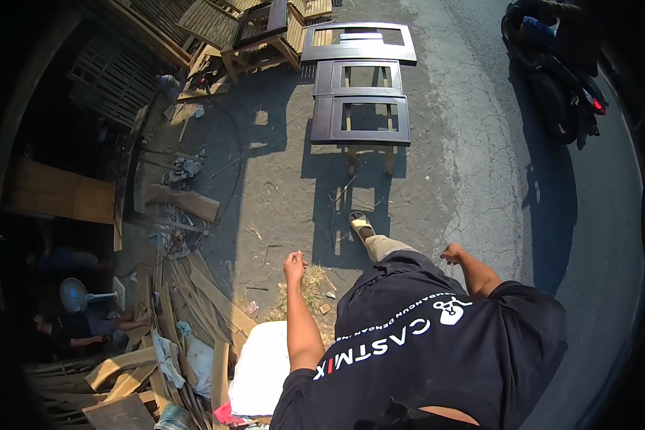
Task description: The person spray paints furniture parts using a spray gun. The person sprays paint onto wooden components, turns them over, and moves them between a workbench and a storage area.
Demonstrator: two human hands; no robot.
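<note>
My left hand [294, 266] hangs in the air over the sandy ground, fingers loosely curled, with nothing visible in it. My right hand [452, 253] is held out at my other side, near the road edge, its fingers also curled and nothing seen in them. Neither hand touches anything. Ahead of me, dark glossy wooden frames with rectangular openings lie flat in a row: a near frame [325, 120], a middle frame [327, 77] and a far, wider frame [322, 44]. Wooden legs [390, 160] show beneath the near one. My sandalled foot [360, 223] is stepping forward.
A motorcycle [562, 93] with a rider is on the road at right. Wooden planks [208, 287] and a white sack [260, 365] lie at left. Behind them, a fan [74, 294] stands by people in shade. Another dark frame [263, 23] rests on a wooden stand at the back.
</note>
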